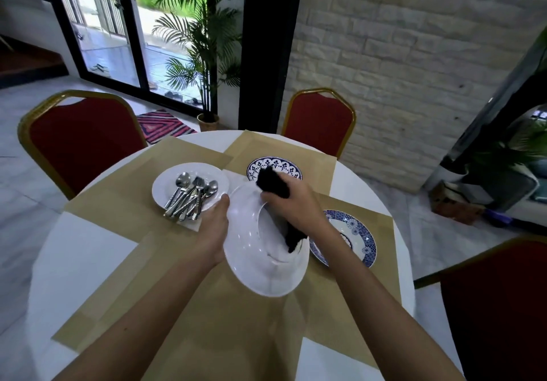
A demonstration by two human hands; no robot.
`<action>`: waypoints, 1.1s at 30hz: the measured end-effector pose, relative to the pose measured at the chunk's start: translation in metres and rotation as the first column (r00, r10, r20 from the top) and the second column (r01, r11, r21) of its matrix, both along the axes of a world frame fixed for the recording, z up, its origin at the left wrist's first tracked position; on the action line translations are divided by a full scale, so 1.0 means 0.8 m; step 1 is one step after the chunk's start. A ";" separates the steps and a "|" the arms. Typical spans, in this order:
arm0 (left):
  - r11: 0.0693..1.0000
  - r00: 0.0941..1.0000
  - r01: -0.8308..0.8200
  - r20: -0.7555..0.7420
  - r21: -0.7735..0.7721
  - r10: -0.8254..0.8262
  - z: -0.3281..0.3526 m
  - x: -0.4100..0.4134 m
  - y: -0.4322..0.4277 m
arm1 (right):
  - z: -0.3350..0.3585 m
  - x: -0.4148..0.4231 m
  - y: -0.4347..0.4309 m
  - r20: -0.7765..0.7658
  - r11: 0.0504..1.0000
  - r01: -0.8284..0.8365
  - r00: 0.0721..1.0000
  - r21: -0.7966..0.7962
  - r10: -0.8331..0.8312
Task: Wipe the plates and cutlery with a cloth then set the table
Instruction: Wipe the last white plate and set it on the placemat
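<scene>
The wiping step is in hand. The left hand (214, 226) has its grip on the rim of a plate (251, 265), tilted above the bench (88, 262). The right hand (291, 203) has its grip closed around the cloth (272, 184), inside the plate. Next, probably, the plate goes down on a mat (236, 336). A second plate (159, 191) holds the cutlery (192, 195).

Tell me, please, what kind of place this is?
Probably a dining room, at home or in a small venue: a round white table with tan placemats, red gold-framed chairs around it, and a white plate being wiped with a black cloth.
</scene>
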State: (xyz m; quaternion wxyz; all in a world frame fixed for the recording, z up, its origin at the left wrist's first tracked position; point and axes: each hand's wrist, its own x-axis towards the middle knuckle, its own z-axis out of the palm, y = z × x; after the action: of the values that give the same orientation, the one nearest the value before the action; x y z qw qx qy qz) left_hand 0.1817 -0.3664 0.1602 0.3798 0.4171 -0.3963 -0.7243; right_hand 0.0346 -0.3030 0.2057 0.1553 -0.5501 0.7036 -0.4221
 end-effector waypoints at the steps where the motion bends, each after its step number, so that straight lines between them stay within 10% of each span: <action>1: 1.000 1.000 0.013 -0.003 0.012 -0.013 0.003 0.002 -0.003 | -0.006 0.003 -0.002 -0.132 0.996 -0.090 0.987 -0.003 0.089; 8: 0.992 0.998 0.043 -0.060 0.115 -0.036 0.004 0.016 -0.012 | -0.034 0.025 0.029 -0.357 0.883 -0.459 0.812 0.098 0.462; 17: 0.996 0.996 0.026 -0.083 0.083 -0.019 0.010 0.039 -0.041 | -0.037 -0.013 0.083 -0.281 0.784 -0.494 0.745 0.376 0.605; 22: 0.985 0.985 -0.162 -0.044 0.059 0.165 0.013 0.051 -0.056 | -0.032 -0.051 0.091 0.031 0.988 -0.090 0.996 0.124 0.087; 26: 0.977 0.970 -0.206 -0.121 0.048 0.211 0.007 0.027 -0.032 | -0.050 -0.032 0.065 0.435 0.894 0.447 0.813 -0.042 -0.386; 33: 0.960 0.941 -0.276 -0.186 0.054 0.281 -0.014 0.006 -0.012 | -0.052 0.008 0.036 0.389 0.858 0.506 0.810 -0.088 -0.438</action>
State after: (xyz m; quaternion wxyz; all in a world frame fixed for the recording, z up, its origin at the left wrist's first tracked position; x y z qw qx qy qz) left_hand 0.1864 -0.3762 0.1490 0.5092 0.4023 -0.2851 -0.7054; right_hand 0.0407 -0.2742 0.1641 0.1174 -0.2837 0.7356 -0.6039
